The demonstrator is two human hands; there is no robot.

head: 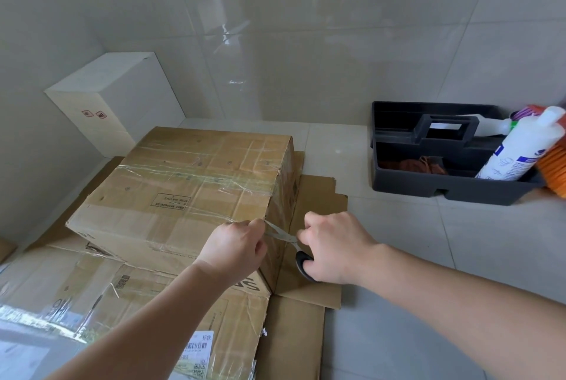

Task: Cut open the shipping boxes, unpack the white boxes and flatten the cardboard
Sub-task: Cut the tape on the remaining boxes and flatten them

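Now the scissors (289,241) are biting tape at the shipping box (190,192) corner.
Left hand (235,246) is pinching the tape taut; right hand (333,249), just beside it, is gripping the handles.

A taped shipping box (186,192) is sitting tilted on flattened cardboard (309,260) spread over the floor (428,245). The left hand (234,249) is pinching a strip of clear tape (277,231) at the box's near corner, while the right hand (335,246) is gripping black-handled scissors (301,258) just beside it. A white box (113,101) is standing against the wall, and a dark caddy (453,153) is holding a white bottle (520,147).
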